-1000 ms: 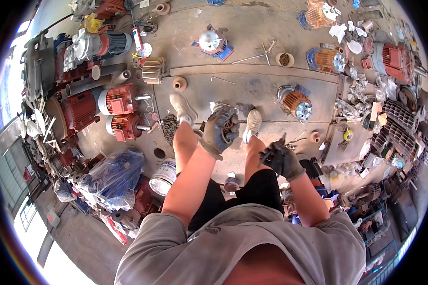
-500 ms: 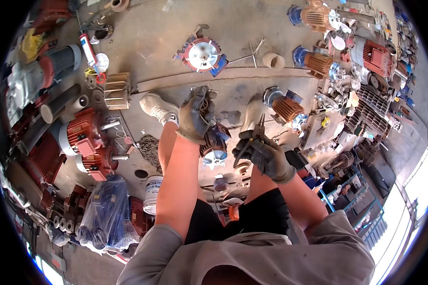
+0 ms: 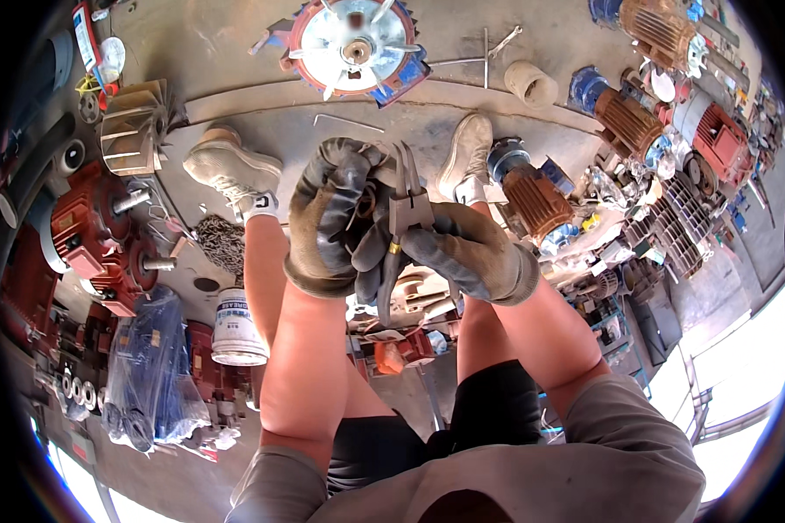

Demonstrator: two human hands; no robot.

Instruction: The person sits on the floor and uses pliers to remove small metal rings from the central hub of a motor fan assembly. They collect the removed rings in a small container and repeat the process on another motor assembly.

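In front of my body, my two gloved hands are close together. My right hand [image 3: 471,248] is closed round the handles of a pair of pliers [image 3: 408,213], whose slim, slightly parted jaws point away from me. Beside the pliers, my left hand [image 3: 330,218] has its fingers curled round some thin metal rings [image 3: 366,202], mostly hidden by the glove. The fingertips of my right hand are close to those rings; whether they touch cannot be made out. Beyond my hands stands a red and blue motor [image 3: 355,52] with a pale finned fan facing up.
An L-shaped rod [image 3: 349,123] lies past my left hand. To the right are a brown motor [image 3: 536,205] and a hollow cylinder [image 3: 530,83]. Red motors [image 3: 92,222], a chain [image 3: 228,246] and a white bucket [image 3: 237,327] occupy the left side.
My hands have come together, bringing the pliers beside the rings in my left hand. The view has shifted, so the fan motor appears larger and higher. My feet are wider apart.
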